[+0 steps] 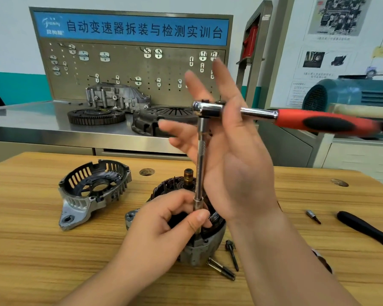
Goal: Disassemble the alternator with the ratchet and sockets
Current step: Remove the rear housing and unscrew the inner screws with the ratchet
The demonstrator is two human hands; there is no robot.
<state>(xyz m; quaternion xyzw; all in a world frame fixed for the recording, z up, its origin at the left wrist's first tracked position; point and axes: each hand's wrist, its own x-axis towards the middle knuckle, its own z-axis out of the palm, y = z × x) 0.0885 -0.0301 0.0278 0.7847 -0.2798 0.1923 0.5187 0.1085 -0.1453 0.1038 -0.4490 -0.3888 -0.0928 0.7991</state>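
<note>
I have the end cover off and two bolts out. My left hand pinches the extension, my right hand lies spread against the ratchet, and the alternator body remains.

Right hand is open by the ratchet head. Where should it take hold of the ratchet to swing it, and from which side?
Probably the red and black handle, near its far end, coming from the right and wrapping over the top. It juts level to the right of the ratchet head, so leverage is greatest there; the left hand pinches the upright extension bar low down.
</note>
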